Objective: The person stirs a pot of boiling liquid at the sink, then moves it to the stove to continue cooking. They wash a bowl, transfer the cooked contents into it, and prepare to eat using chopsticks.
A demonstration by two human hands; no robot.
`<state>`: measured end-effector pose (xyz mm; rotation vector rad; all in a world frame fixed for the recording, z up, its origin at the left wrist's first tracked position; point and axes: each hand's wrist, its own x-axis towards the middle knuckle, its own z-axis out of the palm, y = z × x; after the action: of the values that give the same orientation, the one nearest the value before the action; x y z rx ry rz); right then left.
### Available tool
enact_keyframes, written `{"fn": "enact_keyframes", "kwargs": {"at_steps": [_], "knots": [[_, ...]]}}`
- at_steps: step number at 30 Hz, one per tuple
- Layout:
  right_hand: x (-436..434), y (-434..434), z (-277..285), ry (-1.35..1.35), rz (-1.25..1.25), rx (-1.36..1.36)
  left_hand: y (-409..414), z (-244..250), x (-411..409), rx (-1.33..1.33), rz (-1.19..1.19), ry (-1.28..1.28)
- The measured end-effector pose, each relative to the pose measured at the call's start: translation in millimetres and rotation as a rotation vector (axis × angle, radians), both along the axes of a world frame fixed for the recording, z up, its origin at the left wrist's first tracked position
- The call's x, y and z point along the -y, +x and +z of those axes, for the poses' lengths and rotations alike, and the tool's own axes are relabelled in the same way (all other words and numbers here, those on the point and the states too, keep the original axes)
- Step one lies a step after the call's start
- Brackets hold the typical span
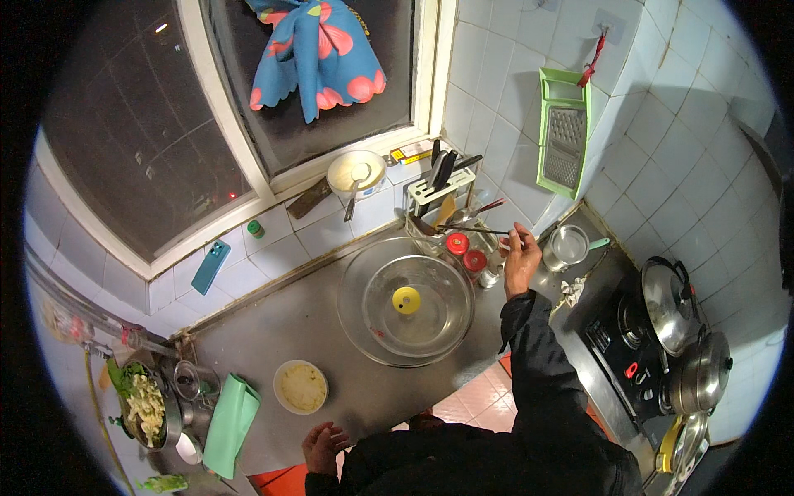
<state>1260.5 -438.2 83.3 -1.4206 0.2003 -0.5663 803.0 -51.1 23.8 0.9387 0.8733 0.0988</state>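
My right hand holds the end of a thin dark utensil, perhaps chopsticks, whose other end lies over the knife and utensil rack. Just below are jars with red lids. My left hand hangs at the counter's front edge with fingers loosely curled and nothing seen in it. Near it stands a white bowl of pale yellowish food. At the counter's middle are nested clear glass bowls, with a round yellow piece seen at their centre.
A metal pot of cut vegetables and a green cloth are at the left. On the sill are a phone and a bowl with a spoon. A gas stove with lidded pans stands right; a green grater hangs above.
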Motion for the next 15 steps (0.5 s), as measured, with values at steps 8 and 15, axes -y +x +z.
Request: {"fn": "enact_keyframes", "kwargs": {"at_steps": [8, 15], "knots": [[32, 83, -14, 0.055, 0.11, -0.126, -4, -5, 1, 0.028, 0.027, -0.011], [-6, 83, 8, -0.193, 0.137, 0.059, -10, 8, 3, 0.015, 0.061, 0.024]]}}
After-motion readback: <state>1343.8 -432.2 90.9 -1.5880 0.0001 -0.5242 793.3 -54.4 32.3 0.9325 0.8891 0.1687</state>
